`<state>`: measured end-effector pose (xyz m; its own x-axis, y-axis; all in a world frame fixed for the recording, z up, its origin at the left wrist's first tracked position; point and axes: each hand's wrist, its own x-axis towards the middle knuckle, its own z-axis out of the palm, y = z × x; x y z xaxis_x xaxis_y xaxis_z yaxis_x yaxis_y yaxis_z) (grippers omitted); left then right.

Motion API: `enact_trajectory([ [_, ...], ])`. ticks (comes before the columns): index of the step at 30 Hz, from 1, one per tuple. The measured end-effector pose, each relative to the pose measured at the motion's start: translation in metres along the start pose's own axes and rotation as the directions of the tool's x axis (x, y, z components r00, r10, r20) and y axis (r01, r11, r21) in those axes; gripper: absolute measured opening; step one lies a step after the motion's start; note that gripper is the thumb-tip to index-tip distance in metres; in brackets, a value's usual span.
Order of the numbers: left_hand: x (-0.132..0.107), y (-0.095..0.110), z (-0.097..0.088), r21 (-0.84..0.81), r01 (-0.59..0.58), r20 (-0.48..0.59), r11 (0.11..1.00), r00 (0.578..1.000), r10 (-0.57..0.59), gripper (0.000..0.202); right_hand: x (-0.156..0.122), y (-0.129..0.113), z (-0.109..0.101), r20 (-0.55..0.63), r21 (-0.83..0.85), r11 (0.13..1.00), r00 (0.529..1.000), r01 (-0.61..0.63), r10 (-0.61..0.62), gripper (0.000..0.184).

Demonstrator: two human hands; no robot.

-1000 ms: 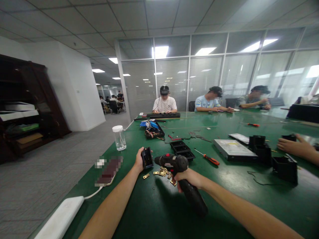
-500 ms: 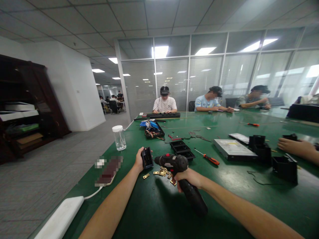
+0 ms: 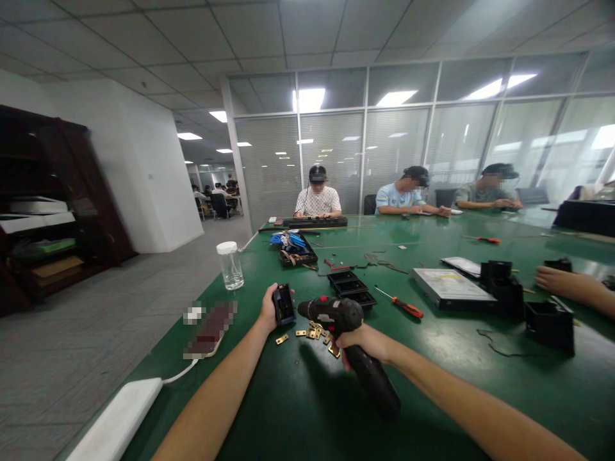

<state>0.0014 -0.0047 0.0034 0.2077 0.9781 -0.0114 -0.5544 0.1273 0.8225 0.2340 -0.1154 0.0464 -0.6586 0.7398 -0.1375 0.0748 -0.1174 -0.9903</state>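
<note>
Since the left fingers (image 3: 271, 296) curl snugly round a black housing (image 3: 284, 305) and the right fingers (image 3: 348, 340) wrap a drill (image 3: 331, 314), nose just beside it, a loose left grip could let the housing twist, imo. Brass plates (image 3: 314, 333) between both sets of fingers could scatter across the tabletop (image 3: 269, 403) if the drill dips.

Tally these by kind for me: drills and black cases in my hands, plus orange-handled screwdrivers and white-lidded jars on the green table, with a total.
Drill in the right hand: 1
Black case in the left hand: 1
Orange-handled screwdrivers: 2
White-lidded jar: 1
Total: 5
</note>
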Motion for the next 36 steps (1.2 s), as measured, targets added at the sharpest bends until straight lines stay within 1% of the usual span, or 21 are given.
enact_trajectory([
  [3, -0.0008, 0.0004, 0.001, 0.001, 0.012, -0.009, 1.0, 1.0, -0.012, 0.048, -0.001, -0.0017, 0.0007, 0.01, -0.005, 1.0, 1.0, 0.002, -0.002, 0.015],
  [7, -0.0012, 0.0006, 0.0019, -0.002, 0.024, -0.007, 1.0, 1.0, -0.024, 0.048, -0.0015, -0.0025, 0.001, -0.011, 0.002, 1.0, 1.0, -0.006, 0.006, 0.015],
  [12, -0.0008, 0.0006, 0.0016, 0.004, 0.01, -0.002, 1.0, 1.0, -0.01, 0.048, -0.0011, -0.0011, 0.0001, 0.001, -0.024, 1.0, 1.0, -0.012, 0.012, 0.016],
  [26, -0.0037, 0.0028, 0.0054, -0.016, 0.045, -0.059, 0.999, 0.997, -0.046, 0.047, 0.0, -0.0006, 0.0003, 0.004, 0.011, 1.0, 1.0, -0.001, 0.001, 0.016],
  [30, -0.0038, 0.0034, 0.0059, -0.007, 0.035, -0.051, 0.999, 0.998, -0.035, 0.046, -0.0001, -0.0002, -0.0002, -0.026, 0.004, 1.0, 0.999, -0.028, 0.028, 0.016],
  [36, -0.0025, 0.0013, 0.0038, 0.001, 0.009, -0.022, 1.0, 1.0, -0.009, 0.047, -0.0004, -0.0019, 0.0004, -0.024, 0.004, 0.999, 0.999, -0.036, 0.036, 0.017],
])
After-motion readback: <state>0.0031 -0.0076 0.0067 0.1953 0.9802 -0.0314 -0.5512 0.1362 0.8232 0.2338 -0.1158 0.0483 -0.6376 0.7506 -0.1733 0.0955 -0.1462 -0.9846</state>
